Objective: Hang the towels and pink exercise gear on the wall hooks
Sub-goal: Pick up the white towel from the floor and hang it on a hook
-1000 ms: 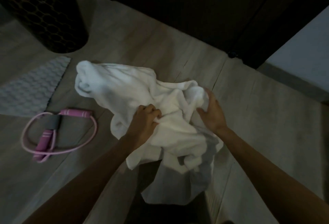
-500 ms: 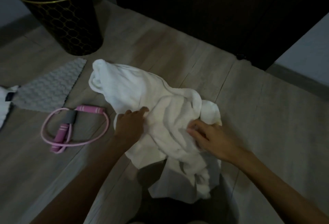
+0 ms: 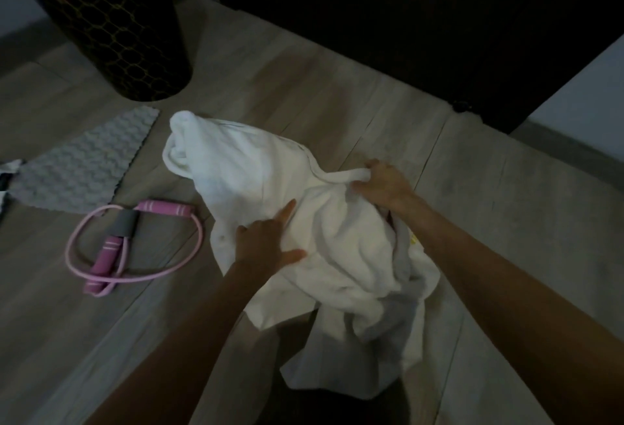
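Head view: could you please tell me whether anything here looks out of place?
Yes: the white towel lies crumpled on the wooden floor, and the pink exercise band lies tangled left of it, neither hung up.

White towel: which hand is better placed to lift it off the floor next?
Probably the right. The right hand grips a rolled edge of the white towel, fingers curled round it. The left hand only rests on the towel's middle, index finger straight, with no visible grip.

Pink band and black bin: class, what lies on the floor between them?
A grey textured mat lies between the pink band and the black bin, in the head view.
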